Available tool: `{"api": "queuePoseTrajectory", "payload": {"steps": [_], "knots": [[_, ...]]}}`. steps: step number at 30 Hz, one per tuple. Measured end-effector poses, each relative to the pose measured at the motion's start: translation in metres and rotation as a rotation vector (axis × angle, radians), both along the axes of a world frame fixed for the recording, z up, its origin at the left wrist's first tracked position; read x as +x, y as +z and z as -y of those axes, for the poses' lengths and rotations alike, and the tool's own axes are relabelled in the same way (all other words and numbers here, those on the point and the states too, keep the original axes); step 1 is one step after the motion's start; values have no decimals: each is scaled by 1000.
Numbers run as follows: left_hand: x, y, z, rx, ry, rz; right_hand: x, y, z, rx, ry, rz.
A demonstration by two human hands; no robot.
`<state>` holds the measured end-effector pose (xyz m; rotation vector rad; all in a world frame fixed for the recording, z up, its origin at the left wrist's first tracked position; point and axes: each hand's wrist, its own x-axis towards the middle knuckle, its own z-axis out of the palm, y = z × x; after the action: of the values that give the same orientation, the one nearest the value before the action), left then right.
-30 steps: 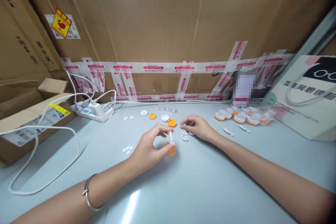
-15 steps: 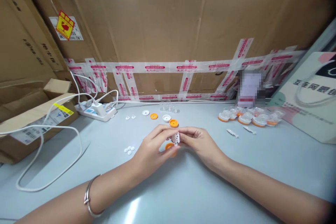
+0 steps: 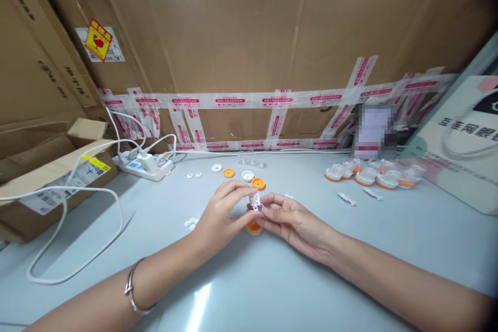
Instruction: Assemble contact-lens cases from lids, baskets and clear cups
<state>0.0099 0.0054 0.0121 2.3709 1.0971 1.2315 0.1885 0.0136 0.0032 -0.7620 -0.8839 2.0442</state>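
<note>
Between the fingertips of my left hand (image 3: 223, 212) is a small white plastic part (image 3: 255, 201) with holes in it. My right hand (image 3: 293, 220) pinches at the lower right side of the same part, fingers closed. Below the part sits an orange round cup (image 3: 253, 227) on the table, partly hidden by my fingers. Just beyond my fingers are an orange ring-shaped piece (image 3: 258, 183) and a white round piece (image 3: 247, 176). A small white piece (image 3: 288, 196) shows behind my right hand.
Several small white discs (image 3: 191, 223) lie left of my hands. Farther back are an orange disc (image 3: 229, 173), a white ring (image 3: 217, 168) and clear cups (image 3: 251, 160). At right stand several clear-topped orange pieces (image 3: 365, 175). A power strip (image 3: 150, 166) with cables lies left.
The white part has turned, showing its holed face, and moved slightly left and up. My right hand has rolled, its fingers now more visible below the part.
</note>
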Motion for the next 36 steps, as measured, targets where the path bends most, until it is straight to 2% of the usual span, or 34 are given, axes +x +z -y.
{"api": "queuePoseTrajectory", "payload": {"steps": [4, 7, 13, 19, 26, 32, 36], "knots": [[4, -2, 2, 72, 21, 0, -3, 1, 0, -46, -137, 45], [10, -4, 5, 103, 56, -88, -5, 2, 4, -43, -194, 74], [16, -6, 5, 88, 136, -172, -7, 4, 11, 0, -167, -4], [14, -7, 4, 103, 103, -152, -6, 4, 11, 27, -143, -39], [13, -7, 6, 244, 76, -140, -6, 3, 10, 52, -179, -44], [14, -7, 5, 166, 113, -166, -7, 7, 14, 71, -150, -38], [14, -7, 5, 181, 105, -132, -7, 7, 14, 71, -123, -77]]}}
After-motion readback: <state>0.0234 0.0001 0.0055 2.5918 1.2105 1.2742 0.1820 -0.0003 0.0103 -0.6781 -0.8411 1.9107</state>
